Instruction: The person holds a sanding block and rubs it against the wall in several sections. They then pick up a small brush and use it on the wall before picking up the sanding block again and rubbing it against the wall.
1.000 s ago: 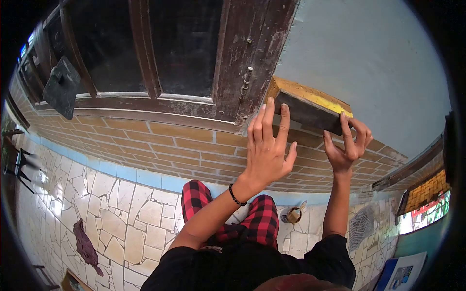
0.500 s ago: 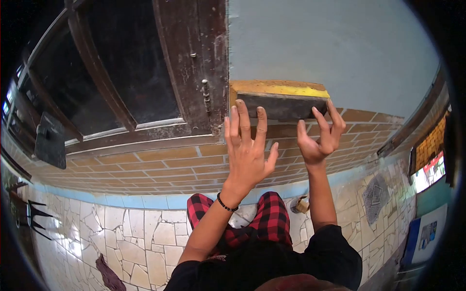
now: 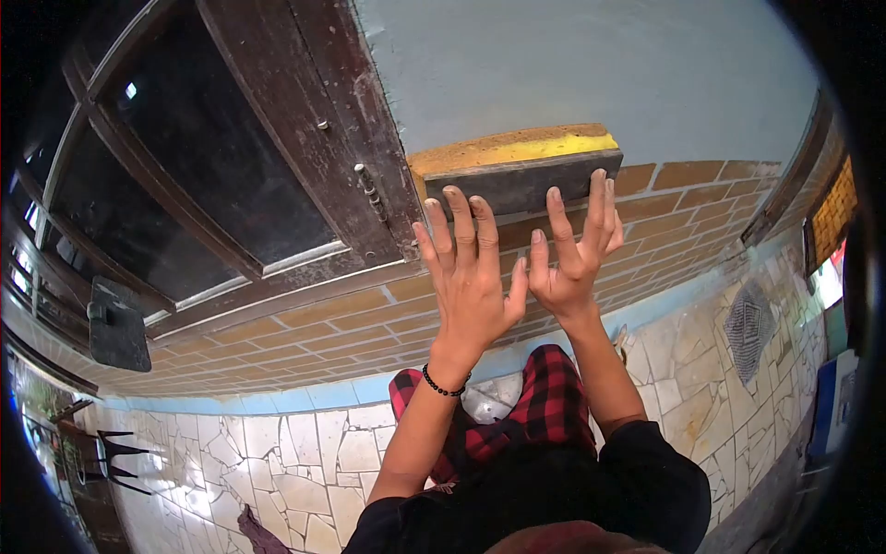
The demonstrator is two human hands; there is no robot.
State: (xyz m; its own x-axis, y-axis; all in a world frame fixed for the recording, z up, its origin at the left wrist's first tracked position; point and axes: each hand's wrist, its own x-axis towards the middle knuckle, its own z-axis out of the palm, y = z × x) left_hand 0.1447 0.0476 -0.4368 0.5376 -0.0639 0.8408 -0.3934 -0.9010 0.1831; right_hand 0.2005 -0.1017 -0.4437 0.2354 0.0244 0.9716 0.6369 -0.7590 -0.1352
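A long block (image 3: 521, 185) with a dark front face and a brown and yellow top edge sits against the wall, beside the wooden frame. My left hand (image 3: 469, 286) reaches up to the left part of its dark face, fingers stretched and spread, fingertips at the surface. Toward the block's right end, my right hand (image 3: 574, 263) is also open, its longer fingers raised against the face. Neither hand wraps round the block. Whether anything else supports it from behind or below cannot be seen. A black bead bracelet (image 3: 445, 383) circles my left wrist.
Left of the block is a dark wooden window frame (image 3: 305, 166) with a metal bolt (image 3: 369, 189). Brown brick-pattern wall (image 3: 369, 319) runs below. A dark flat plate (image 3: 118, 323) projects at left. On the stone floor lie a cloth (image 3: 261, 531) and a grey mat (image 3: 749, 328).
My right hand has shifted left from the block's right end, its fingers now straighter against the dark face. My left hand stays near the left part. The view has tilted and turned.
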